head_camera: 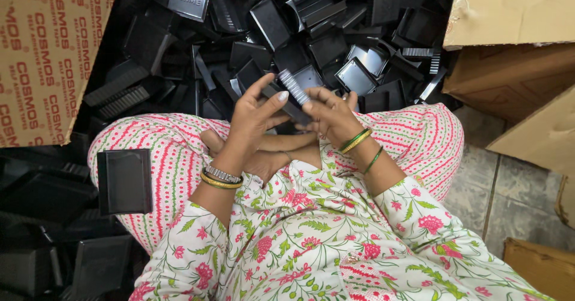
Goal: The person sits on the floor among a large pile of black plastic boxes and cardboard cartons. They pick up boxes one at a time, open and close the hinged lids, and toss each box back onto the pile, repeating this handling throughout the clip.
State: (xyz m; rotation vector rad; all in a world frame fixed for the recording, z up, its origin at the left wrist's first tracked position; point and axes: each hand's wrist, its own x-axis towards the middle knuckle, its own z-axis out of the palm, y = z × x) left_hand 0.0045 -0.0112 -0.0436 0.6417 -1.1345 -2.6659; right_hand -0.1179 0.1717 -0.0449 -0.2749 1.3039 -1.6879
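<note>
Both hands meet on one small black plastic part [291, 100] held above the lap. The left hand [254, 118] has its fingers spread and curled round the part's left end, thumb lying along its underside, index finger raised over the top. The right hand [329, 114] closes on the other end, fingertips pressed to the part's dark face. At the part's upper end a ribbed grey strip [293, 86] slants up to the left between the two hands; whether it is one piece with the part or a second piece laid against it, I cannot tell.

On the left wrist sit a metal band and a gold bangle [220, 178]; on the right forearm, green and gold bangles [355, 140]. The sleeves are white with a pink and green flower print, and the knees below wear pink striped cloth. Bare feet [263, 151] are tucked together under the hands.

A flat black rectangular tray [124, 181] rests on the left knee, near the picture's left edge. Beyond the hands a deep heap of black plastic trays and lids [335, 31] fills the top of the view, some glossy, some ribbed. More of them lie in the lower left corner. A printed cardboard flap [42, 55] covers the upper left corner, and plain cardboard boxes [515, 43] stand along the right edge on a tiled floor [491, 199].
</note>
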